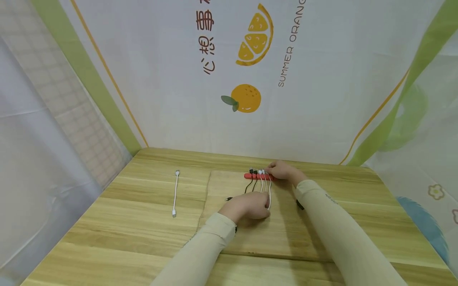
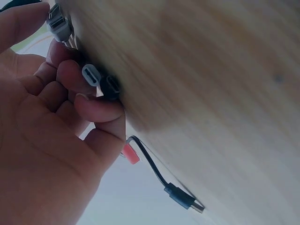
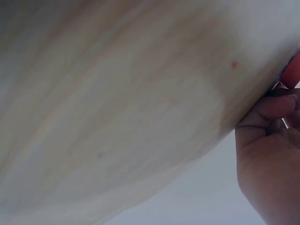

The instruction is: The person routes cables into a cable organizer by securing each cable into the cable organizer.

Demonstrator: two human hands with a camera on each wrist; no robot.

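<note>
Several black and white USB cables lie side by side across a red strip (image 1: 247,176), plugs at its far edge. My left hand (image 1: 252,205) grips their lower ends near a white cable (image 1: 270,194). In the left wrist view its curled fingers surround a white connector (image 2: 91,75) and a black connector (image 2: 110,87); a pale USB plug (image 2: 58,24) sits by another fingertip. At the strip's right end, my right hand (image 1: 282,171) pinches the white cable's upper end; its fingertips are partly hidden. Red shows beside the right hand (image 3: 269,140) in the right wrist view.
A separate short white cable (image 1: 175,194) lies on the wooden table (image 1: 143,222) to the left. Under the hands is a thin wooden board (image 1: 264,244). A loose black plug (image 1: 229,199) lies left of the cables; a small black item (image 1: 299,204) shows beside the right sleeve.
</note>
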